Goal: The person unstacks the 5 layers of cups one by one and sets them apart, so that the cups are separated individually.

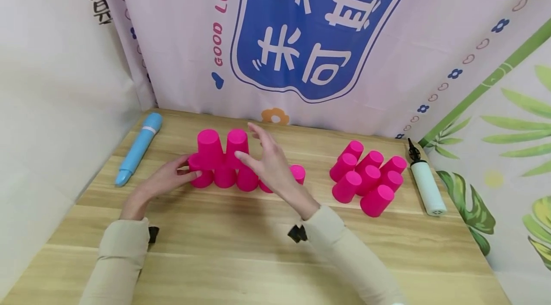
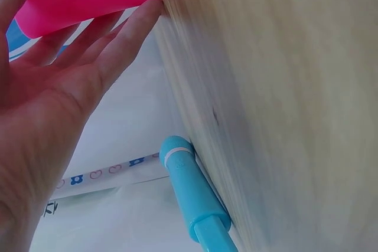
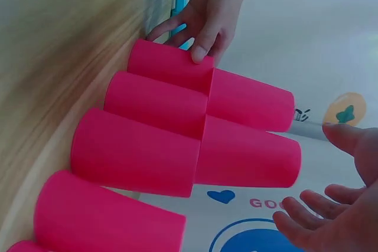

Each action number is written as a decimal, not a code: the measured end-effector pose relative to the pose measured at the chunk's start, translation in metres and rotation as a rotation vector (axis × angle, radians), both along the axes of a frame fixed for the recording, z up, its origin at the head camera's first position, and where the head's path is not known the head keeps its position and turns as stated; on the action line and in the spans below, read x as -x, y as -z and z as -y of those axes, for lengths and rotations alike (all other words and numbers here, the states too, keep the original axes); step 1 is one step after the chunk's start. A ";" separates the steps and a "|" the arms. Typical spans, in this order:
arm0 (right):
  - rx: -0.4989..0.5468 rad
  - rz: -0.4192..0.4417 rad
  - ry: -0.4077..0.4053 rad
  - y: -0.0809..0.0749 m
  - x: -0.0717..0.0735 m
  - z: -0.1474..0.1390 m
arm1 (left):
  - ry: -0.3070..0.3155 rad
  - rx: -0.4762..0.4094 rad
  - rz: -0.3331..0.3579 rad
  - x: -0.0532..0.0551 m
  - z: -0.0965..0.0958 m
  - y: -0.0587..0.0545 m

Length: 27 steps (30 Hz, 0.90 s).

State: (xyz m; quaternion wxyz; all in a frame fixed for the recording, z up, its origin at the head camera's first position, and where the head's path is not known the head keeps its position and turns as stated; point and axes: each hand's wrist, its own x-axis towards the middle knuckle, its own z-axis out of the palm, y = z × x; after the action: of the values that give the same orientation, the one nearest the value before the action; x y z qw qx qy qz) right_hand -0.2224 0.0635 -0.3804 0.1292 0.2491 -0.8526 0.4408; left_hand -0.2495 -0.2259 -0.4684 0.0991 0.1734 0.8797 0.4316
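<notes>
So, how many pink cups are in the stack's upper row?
2. The left upper cup is nearer the left hand; the right upper cup stands beside it, near the right hand.

A light-blue banded plastic tube (image 1: 138,149) was seen left of the left fingers (image 1: 178,163), and a mint cylinder (image 1: 428,188) with a black nozzle (image 1: 414,152) well right of the right fingers (image 1: 263,136). Beyond both, lilac printed cloth (image 1: 185,70) was hung.
</notes>
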 end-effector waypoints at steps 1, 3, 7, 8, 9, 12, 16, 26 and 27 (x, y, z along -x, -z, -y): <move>-0.015 0.011 0.004 -0.001 0.003 0.004 | -0.001 -0.001 0.001 0.000 -0.001 0.000; -0.045 0.028 0.021 -0.001 0.009 0.011 | -0.004 -0.006 0.003 0.000 -0.003 -0.001; -0.066 0.060 0.051 0.003 0.015 0.018 | 0.000 -0.013 0.009 0.002 -0.005 -0.002; -0.066 0.064 0.056 0.004 0.016 0.018 | 0.002 -0.015 0.011 0.002 -0.006 -0.002; -0.066 0.063 0.061 0.005 0.017 0.019 | 0.003 -0.014 0.011 0.002 -0.006 -0.003; -0.057 0.061 0.068 0.008 0.019 0.019 | 0.010 -0.013 0.011 0.003 -0.006 -0.005; -0.037 0.069 0.066 0.013 0.022 0.020 | 0.005 -0.004 0.007 0.003 -0.006 -0.006; 0.057 0.047 0.042 0.007 0.009 -0.005 | 0.007 -0.003 0.004 -0.003 -0.003 -0.004; 0.074 0.037 0.047 0.005 0.005 -0.011 | 0.005 -0.004 0.003 -0.003 -0.003 -0.004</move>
State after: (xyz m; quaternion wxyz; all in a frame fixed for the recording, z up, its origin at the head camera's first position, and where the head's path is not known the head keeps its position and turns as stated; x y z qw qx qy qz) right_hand -0.2276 0.0745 -0.3856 0.1328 0.2157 -0.8437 0.4734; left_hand -0.2463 -0.2225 -0.4642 0.1013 0.1753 0.8783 0.4332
